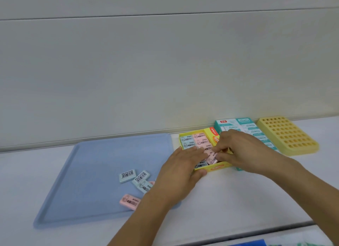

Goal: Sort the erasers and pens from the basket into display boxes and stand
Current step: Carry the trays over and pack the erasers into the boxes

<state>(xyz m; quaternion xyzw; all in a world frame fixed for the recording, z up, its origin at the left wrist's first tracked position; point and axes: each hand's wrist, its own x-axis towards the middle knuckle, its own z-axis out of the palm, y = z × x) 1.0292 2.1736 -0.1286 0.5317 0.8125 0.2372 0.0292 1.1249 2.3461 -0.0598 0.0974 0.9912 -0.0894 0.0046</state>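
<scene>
Now pinching a pink eraser (211, 156) with the right hand (244, 152), fingertips curled round it above the near end of the yellow display box (214, 167); long axis tilted, running from near right up toward far left. Left hand (180, 169) laid flat along the box's left side, fingers straight and pressing on the erasers inside, thumb against the box's front wall. Packed in the box: blue erasers (187, 141) in the left column and pink ones (201, 139) beside them, each lying with its long side across the box. Just right of it, touching, a teal display box (244, 125) of white erasers, partly hidden by the right hand. Further right, a yellow pen stand (288, 135) full of round holes, lying near the wall. Left of the boxes, a flat blue tray (102, 163) on the white worktop (229, 199), holding loose erasers: two blue with barcodes up (127, 175), another blue (144, 186), one pink (129, 201) near the front, pointing various ways.
</scene>
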